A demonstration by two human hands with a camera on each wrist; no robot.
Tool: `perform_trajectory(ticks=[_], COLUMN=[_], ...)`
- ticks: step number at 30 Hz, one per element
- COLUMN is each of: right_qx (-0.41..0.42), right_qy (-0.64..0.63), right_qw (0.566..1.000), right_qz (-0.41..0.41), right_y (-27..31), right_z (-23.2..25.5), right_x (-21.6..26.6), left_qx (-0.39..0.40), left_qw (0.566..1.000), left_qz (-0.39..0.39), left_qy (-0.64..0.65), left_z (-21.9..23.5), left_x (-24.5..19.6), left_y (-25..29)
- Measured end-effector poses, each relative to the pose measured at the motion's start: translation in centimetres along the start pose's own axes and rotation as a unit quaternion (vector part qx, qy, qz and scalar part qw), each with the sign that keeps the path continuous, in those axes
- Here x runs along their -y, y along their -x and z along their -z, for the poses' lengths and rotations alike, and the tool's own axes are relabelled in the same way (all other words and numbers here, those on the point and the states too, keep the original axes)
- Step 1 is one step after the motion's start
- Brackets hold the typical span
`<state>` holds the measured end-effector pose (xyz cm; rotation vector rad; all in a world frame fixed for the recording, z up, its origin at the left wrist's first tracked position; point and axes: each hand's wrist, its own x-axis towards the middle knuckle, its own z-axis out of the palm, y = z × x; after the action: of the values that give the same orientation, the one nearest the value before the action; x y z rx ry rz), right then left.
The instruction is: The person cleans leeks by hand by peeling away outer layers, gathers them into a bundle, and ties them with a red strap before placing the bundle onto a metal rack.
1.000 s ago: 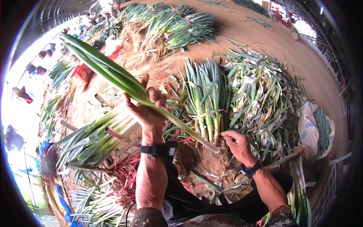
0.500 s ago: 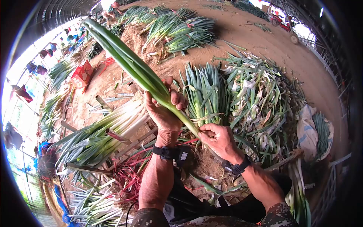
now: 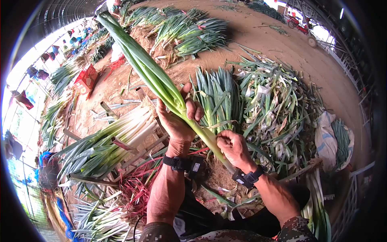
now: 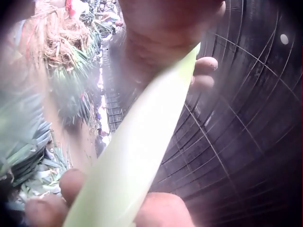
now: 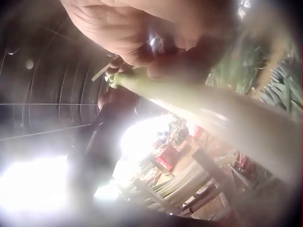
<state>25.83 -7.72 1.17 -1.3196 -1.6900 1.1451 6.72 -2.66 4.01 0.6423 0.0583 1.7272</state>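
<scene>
A long green onion lies diagonally across the head view, its dark leaves at upper left and its pale stalk pointing to lower right. My left hand holds it from below where leaves meet stalk, fingers curled over it. On the lower stalk my right hand pinches with thumb and forefinger at its side. The left wrist view shows the pale stalk large, with fingers on both sides. In the right wrist view, the curled right fingers sit right against the stalk; the root end lies outside this view.
Upright green onions stand just beyond the hands, beside a heap of stripped leaves. At left, a wooden rack holds more onions, near red ties. A white sack stands at right, and a red box at far left.
My right hand came from beside the stalk to pinch it, then slid slightly down along it. My left hand moved right with the onion, which now points more steeply upward.
</scene>
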Motion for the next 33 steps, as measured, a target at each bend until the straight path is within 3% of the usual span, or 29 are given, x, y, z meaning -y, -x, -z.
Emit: perform_trajectory(ticks=[3, 5, 8, 10, 12, 13, 14, 15, 17, 19, 22, 24, 26, 28, 29, 32, 33], right_qx=[0.03, 0.055, 0.02, 0.091, 0.109, 0.106, 0.09, 0.094, 0.109, 0.137, 0.054, 0.066, 0.099, 0.131, 0.104, 0.102, 0.134], right_qy=[-0.156, -0.348, -0.447, -0.428, -0.35, -0.254, -0.118, -0.013, 0.182, 0.358, 0.263, 0.031, -0.011, -0.133, -0.089, -0.079, -0.098], right_qw=[0.985, 0.933, 0.885, 0.893, 0.926, 0.957, 0.979, 0.985, 0.97, 0.922, 0.961, 0.997, 0.995, 0.982, 0.987, 0.99, 0.986], right_qz=[-0.065, -0.068, -0.13, -0.108, -0.094, -0.091, -0.137, -0.145, -0.121, -0.059, 0.066, 0.01, 0.028, 0.032, 0.089, 0.058, -0.026], right_y=[0.2, 0.3, 1.1, 1.9, 3.6, 4.1, 4.6, 5.1, 6.1, 6.6, 5.9, 4.8, 3.9, 3.0, 2.4, 2.2, 2.5], right_z=[0.7, 1.3, 2.4, 4.1, 5.9, 7.1, 7.9, 8.7, 10.3, 11.2, 9.2, 7.0, 5.1, 3.1, 1.8, 1.3, 1.8], right_x=[-0.8, -1.8, -2.5, -3.2, -4.4, -6.1, -7.1, -9.3, -12.8, -14.5, -9.8, -6.7, -2.0, -0.6, -1.2, -1.7, -0.4], left_qx=[0.029, 0.05, 0.106, 0.091, 0.092, 0.098, 0.091, 0.074, 0.06, 0.033, 0.01, -0.009, -0.01, -0.025, -0.018, -0.022, -0.039], left_qw=[0.999, 0.998, 0.994, 0.996, 0.996, 0.995, 0.995, 0.996, 0.997, 0.998, 0.999, 0.999, 1.0, 1.0, 0.999, 1.0, 0.999], left_qz=[0.011, 0.009, -0.004, -0.017, -0.019, -0.024, -0.025, -0.039, -0.049, -0.049, -0.038, -0.032, -0.009, 0.002, 0.01, 0.014, 0.01], left_qy=[0.014, 0.024, 0.022, 0.011, 0.001, 0.001, 0.01, 0.006, -0.003, -0.006, -0.011, -0.018, -0.003, 0.013, 0.024, 0.01, 0.013], left_z=[0.2, 0.4, 0.4, 0.2, 1.0, 1.5, 1.4, 1.3, 1.3, 1.2, 0.8, 0.0, -0.2, -0.6, -0.5, -0.4, -0.6], left_x=[-0.4, -0.8, -1.8, -2.4, -3.2, -3.6, -3.8, -3.9, -4.1, -4.0, -3.4, -2.4, -1.7, -1.1, -0.9, -0.7, -0.7], left_y=[0.2, 0.1, -0.3, -0.1, -0.1, -0.3, -0.2, -0.1, -0.1, 0.0, -0.2, -0.1, -0.2, -0.2, -0.4, -0.4, -0.3])
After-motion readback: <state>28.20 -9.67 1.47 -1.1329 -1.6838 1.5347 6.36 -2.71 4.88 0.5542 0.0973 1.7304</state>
